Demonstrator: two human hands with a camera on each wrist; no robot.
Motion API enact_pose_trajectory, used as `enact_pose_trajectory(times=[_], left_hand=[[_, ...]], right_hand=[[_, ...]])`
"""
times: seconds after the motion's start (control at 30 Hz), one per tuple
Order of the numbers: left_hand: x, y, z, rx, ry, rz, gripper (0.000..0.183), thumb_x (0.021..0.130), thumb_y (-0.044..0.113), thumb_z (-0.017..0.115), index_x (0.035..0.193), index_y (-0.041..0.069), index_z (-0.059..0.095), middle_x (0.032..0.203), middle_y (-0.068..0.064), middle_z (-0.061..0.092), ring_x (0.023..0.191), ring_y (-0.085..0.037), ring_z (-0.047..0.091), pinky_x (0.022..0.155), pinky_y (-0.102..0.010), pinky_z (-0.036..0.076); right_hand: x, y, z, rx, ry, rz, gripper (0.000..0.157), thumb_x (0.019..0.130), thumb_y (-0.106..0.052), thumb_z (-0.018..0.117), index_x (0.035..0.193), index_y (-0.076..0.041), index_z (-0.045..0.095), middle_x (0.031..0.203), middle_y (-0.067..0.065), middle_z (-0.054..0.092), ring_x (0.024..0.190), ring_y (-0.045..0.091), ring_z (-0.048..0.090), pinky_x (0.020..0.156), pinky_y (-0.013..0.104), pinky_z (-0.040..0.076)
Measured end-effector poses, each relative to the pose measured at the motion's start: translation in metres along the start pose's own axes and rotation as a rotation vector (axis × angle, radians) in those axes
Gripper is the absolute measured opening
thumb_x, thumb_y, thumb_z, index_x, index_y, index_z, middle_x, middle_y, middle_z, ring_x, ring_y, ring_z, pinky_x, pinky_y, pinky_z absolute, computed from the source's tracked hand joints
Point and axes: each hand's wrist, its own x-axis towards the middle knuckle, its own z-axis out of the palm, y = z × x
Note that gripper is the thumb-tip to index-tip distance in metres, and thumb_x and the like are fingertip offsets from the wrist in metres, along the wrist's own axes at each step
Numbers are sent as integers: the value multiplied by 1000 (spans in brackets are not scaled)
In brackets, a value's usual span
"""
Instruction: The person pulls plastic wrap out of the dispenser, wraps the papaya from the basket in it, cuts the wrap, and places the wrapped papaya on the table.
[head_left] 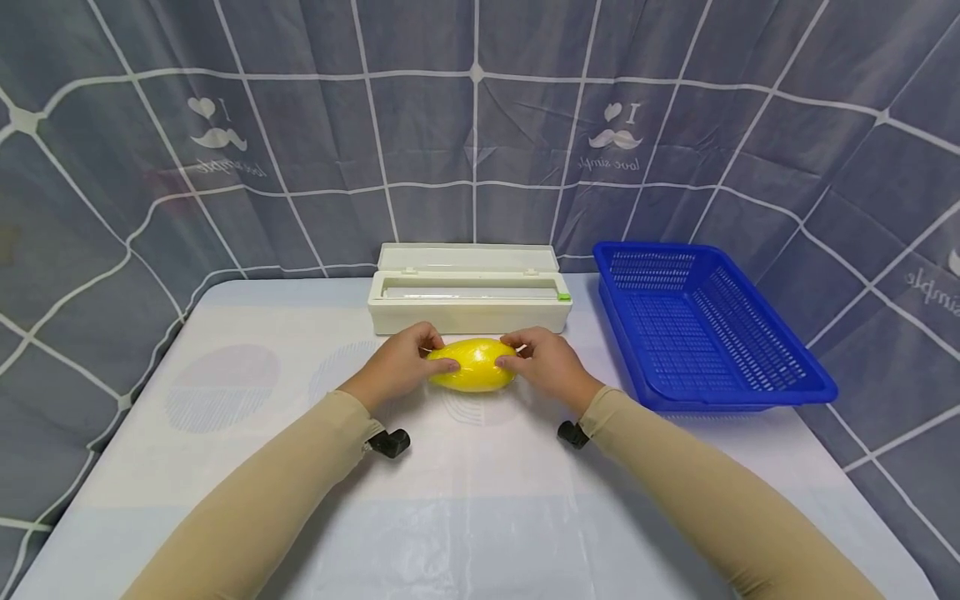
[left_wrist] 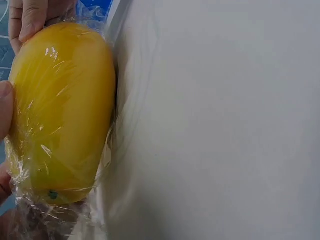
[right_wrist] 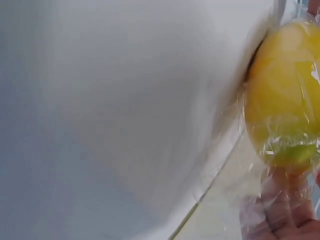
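Observation:
A yellow mango (head_left: 474, 365) in clear cling film (left_wrist: 57, 212) lies between my two hands over the middle of the table. My left hand (head_left: 397, 364) grips its left end, thumb on the near side. At the other end, my right hand (head_left: 551, 364) holds it the same way. Loose film bunches past the mango's ends in both wrist views. Fingers (right_wrist: 285, 205) show through the film in the right wrist view. Just behind the hands stands a white cling film dispenser (head_left: 468, 317), lid raised, a roll inside and a green slider (head_left: 564, 297) at its right.
A blue plastic basket (head_left: 731, 398) with slotted walls stands on the right side of the table (head_left: 480, 533). Behind the table hangs a grey curtain (head_left: 420, 125) with white lines, which also runs along both sides. Black wrist cameras sit under both sleeves.

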Motion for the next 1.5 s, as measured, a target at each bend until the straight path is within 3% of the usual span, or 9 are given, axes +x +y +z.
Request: enact_pose_trajectory(times=[0.17,0.27,0.57,0.73,0.9,1.1,1.5], left_hand=[[1,0,-3,11,-57,15,49,90,36,85,131,15,67,134,-7,69,117,-28,66,107,-45,53],[1,1,-6,38,-88,36,52,92,37,83,137,15,69,137,-8,69,116,-28,67,106,-44,54],[1,-1,-9,20,-126,36,50,92,32,83,135,11,68,132,-7,71,122,-26,63,116,-46,47],[0,-1,-7,10,-114,37,47,89,32,86,128,9,69,125,-6,72,115,-24,63,112,-45,49],[1,-1,-4,10,-109,34,45,89,32,86,124,10,69,128,-7,71,114,-24,64,110,-44,51],[0,-1,-4,22,-111,24,44,89,34,86,123,12,69,131,-7,70,113,-24,66,106,-43,53],[-1,-6,-3,0,-116,11,45,87,34,88,122,13,68,132,-7,69,109,-23,67,98,-38,56]], right_hand=[[1,2,-4,14,-72,1,47,96,-26,79,139,-12,69,133,13,69,112,28,67,96,41,57],[1,3,-6,14,-100,3,47,97,-27,78,141,-13,68,135,13,69,114,28,66,98,41,57],[4,2,-6,-12,-141,-30,50,98,-26,76,145,-13,64,136,11,67,119,30,64,101,44,55],[4,3,-6,-30,-140,-65,51,99,-25,75,146,-11,63,138,11,66,119,30,64,102,45,55],[2,3,-5,-51,-100,-109,52,100,-34,72,144,-7,63,135,12,68,116,30,66,100,46,55],[3,-7,1,-130,-37,-78,58,96,-39,78,142,-6,66,131,13,70,114,30,66,100,46,56],[3,-8,2,-142,-62,-54,59,97,-38,77,146,-9,63,136,13,68,119,31,65,102,47,55]])
